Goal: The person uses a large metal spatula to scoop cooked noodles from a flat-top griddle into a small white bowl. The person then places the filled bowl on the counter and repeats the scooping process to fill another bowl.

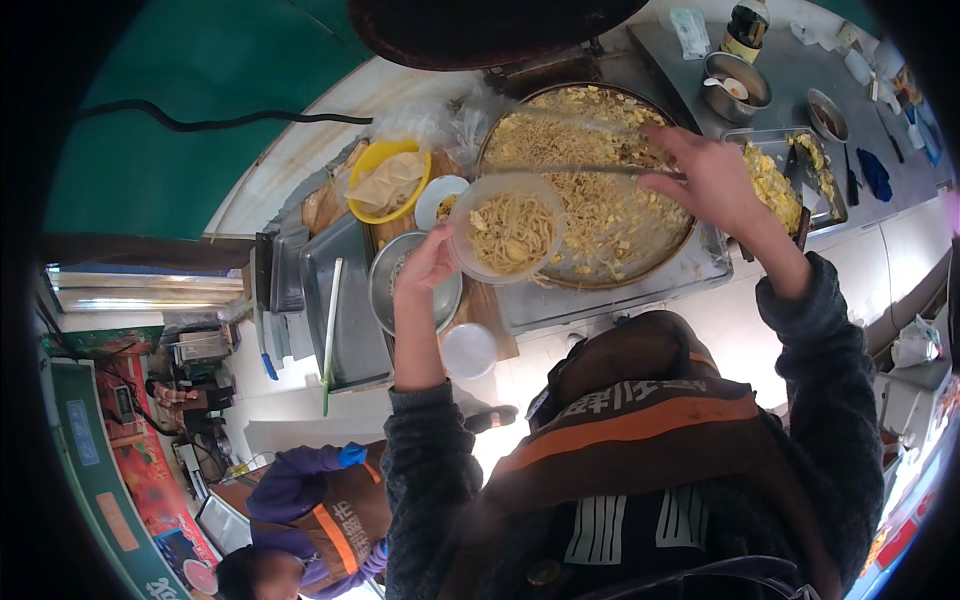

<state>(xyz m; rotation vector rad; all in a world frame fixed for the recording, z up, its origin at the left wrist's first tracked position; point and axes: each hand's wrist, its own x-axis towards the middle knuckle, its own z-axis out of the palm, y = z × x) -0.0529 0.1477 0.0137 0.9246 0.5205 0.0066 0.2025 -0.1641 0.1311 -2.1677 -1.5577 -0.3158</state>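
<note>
My left hand (429,264) grips the rim of a clear round plastic container (559,238) with noodles and egg (511,232) inside. The container is held over the near left edge of a large round pan (592,283) of fried noodles and scrambled egg (592,187). Above the pan's right side, my right hand (701,169) holds long thin sticks or tongs (600,169), blurred, that reach left across the pan. Their exact kind is unclear.
A yellow basket (360,208), a metal bowl (381,300) and a white lid (469,351) lie left. Right are an egg tray (825,222), a metal pot (739,111) and a sauce bottle (745,34). A co-worker (322,510) is at lower left.
</note>
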